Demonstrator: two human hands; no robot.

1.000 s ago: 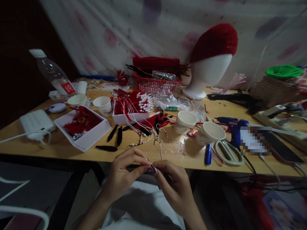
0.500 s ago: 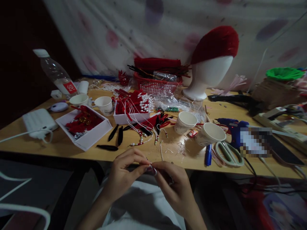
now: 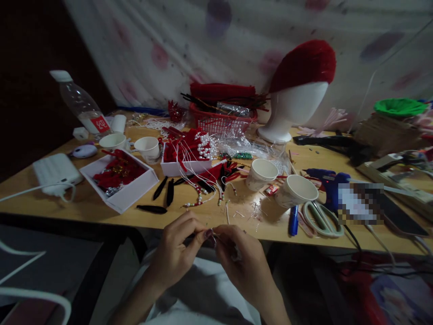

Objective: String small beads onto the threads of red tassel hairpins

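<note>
At the table's front edge, my left hand (image 3: 181, 246) and my right hand (image 3: 241, 253) meet fingertip to fingertip above my lap. Both are closed in a pinch on a thin white thread (image 3: 214, 240), of which only a short bit shows between the fingers. Whether a bead hangs on it is too small to tell. Just beyond the hands lie beaded strings (image 3: 198, 198) with white, red and green beads and long white thread ends. Several black leaf-shaped pieces (image 3: 169, 192) lie to their left.
Left stand an open white box (image 3: 122, 198) with red pieces, a power bank (image 3: 56, 174) and a bottle (image 3: 83, 108). Paper cups (image 3: 301, 189), scissors (image 3: 323, 219), a blue marker (image 3: 293, 221) and a glue gun (image 3: 326, 180) are right. Behind are a red basket (image 3: 223, 122) and a foam head (image 3: 294, 106).
My fingertips have shifted slightly, with the right hand drawn a little away from the left. A bit of white thread now shows between them. The table items stay put.
</note>
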